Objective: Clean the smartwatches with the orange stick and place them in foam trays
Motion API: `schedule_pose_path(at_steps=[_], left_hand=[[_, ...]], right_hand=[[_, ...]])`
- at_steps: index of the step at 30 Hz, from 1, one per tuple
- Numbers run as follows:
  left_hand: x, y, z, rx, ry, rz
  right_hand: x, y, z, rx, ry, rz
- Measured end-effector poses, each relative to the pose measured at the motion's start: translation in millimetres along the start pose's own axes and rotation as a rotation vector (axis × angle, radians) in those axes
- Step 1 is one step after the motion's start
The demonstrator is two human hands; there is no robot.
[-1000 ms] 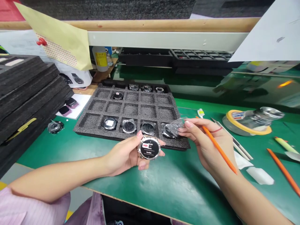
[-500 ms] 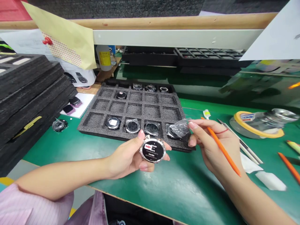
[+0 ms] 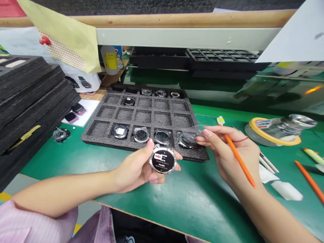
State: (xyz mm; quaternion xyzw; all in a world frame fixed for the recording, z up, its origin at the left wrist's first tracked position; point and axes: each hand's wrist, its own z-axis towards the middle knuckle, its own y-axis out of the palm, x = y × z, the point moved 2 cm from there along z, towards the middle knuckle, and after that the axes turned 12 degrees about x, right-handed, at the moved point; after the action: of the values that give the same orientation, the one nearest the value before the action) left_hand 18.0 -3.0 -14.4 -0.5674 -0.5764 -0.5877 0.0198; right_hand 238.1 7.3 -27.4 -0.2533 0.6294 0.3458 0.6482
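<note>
We note foam tray (image 3: 143,116) mid tabletop (image 3: 192,202). Our left hand (image 3: 135,168) grips round watch (image 3: 162,160), face up, just off tray's front edge. Our right hand (image 3: 227,155) pinches clear wrapper (image 3: 189,135) over tray's front-right corner, orange stick (image 3: 239,162) tucked along fingers. Wrapper lies right of and beyond watch, near but apart; right hand nearer to it.

Black foam trays (image 3: 27,91) are stacked on the left. A yellow tape roll (image 3: 258,125) lies on the right, a bottle (image 3: 109,60) up top.
</note>
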Motion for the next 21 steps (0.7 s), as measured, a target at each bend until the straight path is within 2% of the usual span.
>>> schedule_pose_path(at_steps=[9,13,21], left_hand=[[-5,-2.8,3,0.001,-0.008,0.02],[-5,-3.0,3,0.003,-0.017,0.009],[-10,-4.9,5,-0.01,-0.048,-0.005]], right_hand=[[-3,-4,-6,0.002,-0.056,0.01],[-7,-3,-14,-0.012,-0.038,0.027],[-17,2,-34,-0.126,-0.066,0.041]])
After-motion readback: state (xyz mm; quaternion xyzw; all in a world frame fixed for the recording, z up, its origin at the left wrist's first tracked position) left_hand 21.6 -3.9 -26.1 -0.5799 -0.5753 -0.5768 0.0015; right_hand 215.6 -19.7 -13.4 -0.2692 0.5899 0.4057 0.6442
